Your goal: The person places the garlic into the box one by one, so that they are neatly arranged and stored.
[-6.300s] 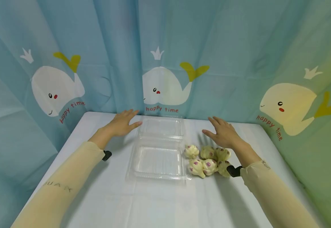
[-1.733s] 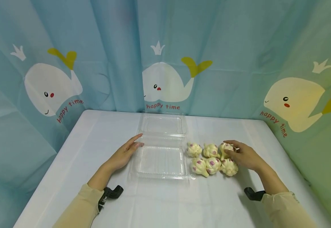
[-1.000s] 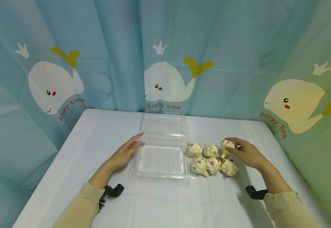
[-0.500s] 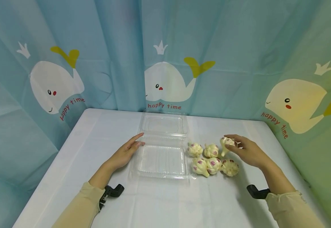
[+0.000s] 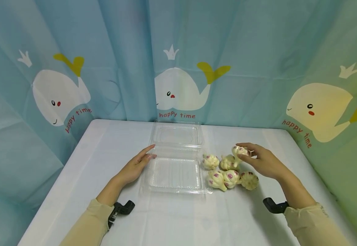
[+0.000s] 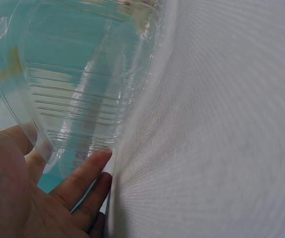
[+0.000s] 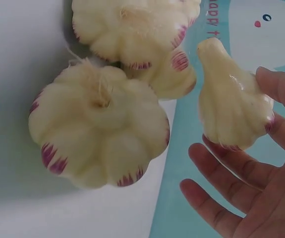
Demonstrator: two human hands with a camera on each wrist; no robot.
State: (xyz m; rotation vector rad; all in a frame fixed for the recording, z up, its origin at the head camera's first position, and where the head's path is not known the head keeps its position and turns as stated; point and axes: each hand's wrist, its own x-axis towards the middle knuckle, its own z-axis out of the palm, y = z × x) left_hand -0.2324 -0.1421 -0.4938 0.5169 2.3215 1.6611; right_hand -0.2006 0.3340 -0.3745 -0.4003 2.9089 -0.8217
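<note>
My right hand [image 5: 266, 160] pinches a garlic bulb [image 7: 234, 101] between thumb and fingers, its stem pointing down. In the head view this bulb is raised just above and beside another garlic bulb [image 5: 228, 163]. The other fingers of that hand are loosely spread. Several more garlic bulbs [image 5: 216, 179] with purple marks lie together on the table. At the left edge of an opened clear plastic container [image 5: 173, 189], my left hand [image 5: 132, 169] has its thumb and fingers, fairly straight, touching the rim and wall. The left wrist view shows the thumb through the plastic.
The hinged lid [image 5: 176, 135] of the container lies folded back toward the curtain [image 5: 246, 99]. A white-covered table [image 5: 178, 222] lies beneath everything. Blue-green curtain with printed whales stands behind and at both sides.
My right hand has come down to the back right bulb, gripped it, lifted it and moved it slightly left. My left hand drew back from the lid's side to the container's left rim and stays there.
</note>
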